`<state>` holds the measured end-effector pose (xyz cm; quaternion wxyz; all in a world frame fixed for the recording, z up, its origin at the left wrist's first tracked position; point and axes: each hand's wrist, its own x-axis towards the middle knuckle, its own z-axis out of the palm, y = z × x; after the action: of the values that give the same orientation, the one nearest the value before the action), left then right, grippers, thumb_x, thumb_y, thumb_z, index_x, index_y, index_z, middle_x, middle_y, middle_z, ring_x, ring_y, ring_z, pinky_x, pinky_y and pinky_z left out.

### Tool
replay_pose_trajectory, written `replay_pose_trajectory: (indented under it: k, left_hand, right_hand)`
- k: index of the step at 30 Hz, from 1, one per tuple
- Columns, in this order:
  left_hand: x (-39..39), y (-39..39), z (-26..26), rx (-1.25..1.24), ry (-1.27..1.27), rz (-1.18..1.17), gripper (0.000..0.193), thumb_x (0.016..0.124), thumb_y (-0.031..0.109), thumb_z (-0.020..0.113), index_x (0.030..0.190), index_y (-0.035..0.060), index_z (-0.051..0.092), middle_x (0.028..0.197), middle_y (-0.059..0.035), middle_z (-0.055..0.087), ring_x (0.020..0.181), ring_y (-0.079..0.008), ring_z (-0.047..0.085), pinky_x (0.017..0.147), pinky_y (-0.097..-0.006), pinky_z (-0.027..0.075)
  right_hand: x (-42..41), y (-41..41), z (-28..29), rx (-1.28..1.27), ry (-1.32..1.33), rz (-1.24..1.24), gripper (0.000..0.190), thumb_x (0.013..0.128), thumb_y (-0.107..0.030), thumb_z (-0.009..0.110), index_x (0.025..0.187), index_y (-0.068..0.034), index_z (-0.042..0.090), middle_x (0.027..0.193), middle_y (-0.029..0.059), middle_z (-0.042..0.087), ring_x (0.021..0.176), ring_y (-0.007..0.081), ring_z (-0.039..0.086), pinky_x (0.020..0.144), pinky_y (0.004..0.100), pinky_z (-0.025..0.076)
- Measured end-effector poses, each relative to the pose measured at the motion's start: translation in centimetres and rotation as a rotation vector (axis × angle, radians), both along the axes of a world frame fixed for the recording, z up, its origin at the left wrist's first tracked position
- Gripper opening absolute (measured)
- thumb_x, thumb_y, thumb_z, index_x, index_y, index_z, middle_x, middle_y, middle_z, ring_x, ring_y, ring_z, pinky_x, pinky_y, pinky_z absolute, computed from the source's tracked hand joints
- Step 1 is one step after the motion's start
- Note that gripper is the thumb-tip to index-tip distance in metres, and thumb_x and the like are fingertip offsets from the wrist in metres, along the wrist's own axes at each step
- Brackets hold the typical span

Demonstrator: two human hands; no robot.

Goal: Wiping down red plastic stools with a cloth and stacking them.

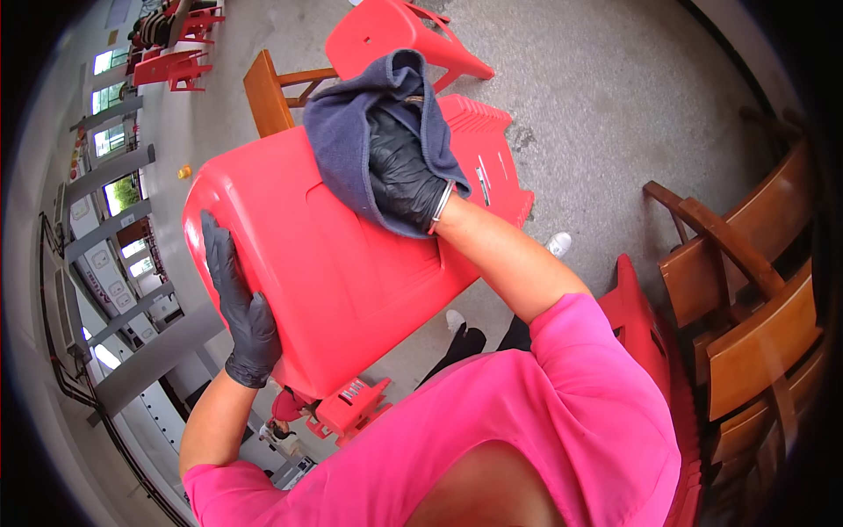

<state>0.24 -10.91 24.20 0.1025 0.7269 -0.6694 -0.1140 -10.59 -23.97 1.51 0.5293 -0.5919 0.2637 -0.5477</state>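
A red plastic chair (329, 277) fills the middle of the view, its broad smooth panel facing up at me. My left hand (244, 309), in a black glove, lies along the panel's left edge with straight fingers and the thumb against the surface. Over the panel's upper right part is my right hand (403, 170), also black-gloved, with a dark blue cloth (342, 145) held and bunched around it. The cloth hides most of the right fingertips. Beyond the cloth, ridged red edges (477, 112) show several chairs nested together.
Another red plastic seat (375, 39) and a wooden chair (270, 95) stand beyond the stack. Several brown wooden chairs (757, 342) crowd the right, beside more red plastic chairs (635, 316). A person in red (288, 405) is at lower left. My white shoe (558, 244) is on the grey floor.
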Motion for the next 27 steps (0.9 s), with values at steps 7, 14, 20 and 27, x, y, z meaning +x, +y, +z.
replay_pose_trajectory:
  k: [7,14,20,27]
  left_hand:
    - [0.0,-0.4,-0.6,-0.021,-0.009,-0.035,0.069,0.091,0.050,0.038,0.144,0.0072,0.025,0.152,-0.0179,0.013,0.141,-0.0327,0.012,0.112,-0.0451,0.011]
    - [0.2,0.4,-0.1,-0.023,0.003,0.013,0.068,0.091,0.050,0.037,0.144,0.0073,0.026,0.152,-0.0176,0.013,0.141,-0.0330,0.013,0.112,-0.0455,0.012]
    - [0.0,-0.9,-0.4,-0.015,-0.079,-0.080,0.067,0.092,0.049,0.036,0.144,0.0082,0.027,0.152,-0.0180,0.015,0.140,-0.0338,0.015,0.112,-0.0462,0.013]
    - [0.3,-0.7,0.0,-0.028,-0.094,-0.085,0.066,0.092,0.048,0.036,0.144,0.0079,0.027,0.151,-0.0183,0.017,0.140,-0.0344,0.016,0.112,-0.0463,0.013]
  right_hand:
    - [-2.1,-3.4,2.4,-0.184,1.070,0.258,0.035,0.093,-0.020,0.042,0.124,-0.006,0.052,0.120,0.0107,0.055,0.114,0.0250,0.049,0.097,0.0326,0.038]
    - [-2.7,-2.1,2.1,0.088,0.754,0.260,0.035,0.096,-0.018,0.039,0.128,-0.004,0.045,0.126,0.0086,0.050,0.116,0.0211,0.046,0.102,0.0306,0.033]
    - [-2.4,-0.7,-11.3,-0.351,1.187,-0.249,0.032,0.089,-0.016,0.043,0.112,0.001,0.055,0.113,0.0161,0.056,0.101,0.0276,0.054,0.088,0.0382,0.043]
    - [-6.3,10.8,-8.1,-0.566,2.063,-0.180,0.029,0.079,-0.010,0.046,0.096,0.007,0.062,0.090,0.0232,0.062,0.077,0.0306,0.061,0.069,0.0446,0.049]
